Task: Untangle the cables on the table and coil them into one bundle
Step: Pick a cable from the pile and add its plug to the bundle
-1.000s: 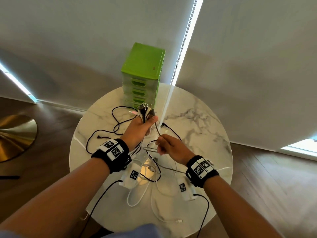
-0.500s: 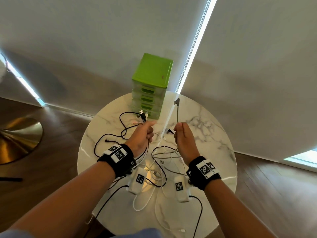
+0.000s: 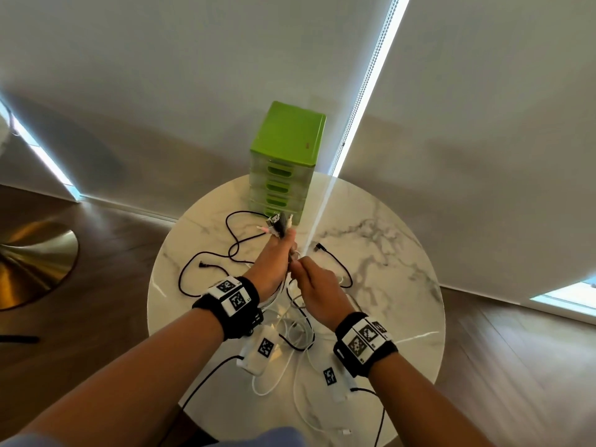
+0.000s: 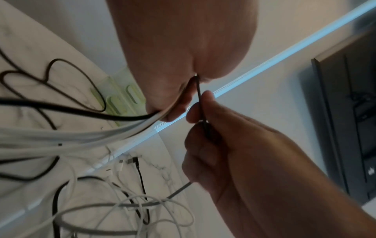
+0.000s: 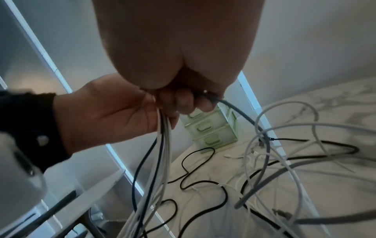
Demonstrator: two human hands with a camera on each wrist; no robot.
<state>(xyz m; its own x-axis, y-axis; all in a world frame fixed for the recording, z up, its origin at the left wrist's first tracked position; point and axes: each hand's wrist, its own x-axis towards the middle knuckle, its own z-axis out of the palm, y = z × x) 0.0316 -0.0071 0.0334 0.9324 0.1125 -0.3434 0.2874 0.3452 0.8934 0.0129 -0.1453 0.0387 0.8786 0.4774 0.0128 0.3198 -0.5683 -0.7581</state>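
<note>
Left hand (image 3: 274, 266) grips cables (image 5: 162, 145), right hand (image 4: 223, 145) pinches one

White, black and grey cables (image 3: 292, 321) lie looped and overlapping on the marble table (image 3: 380, 253), several strands gathered upright into a raised bunch, connector ends (image 3: 278, 222) splayed on top, count unclear through blur.
</note>
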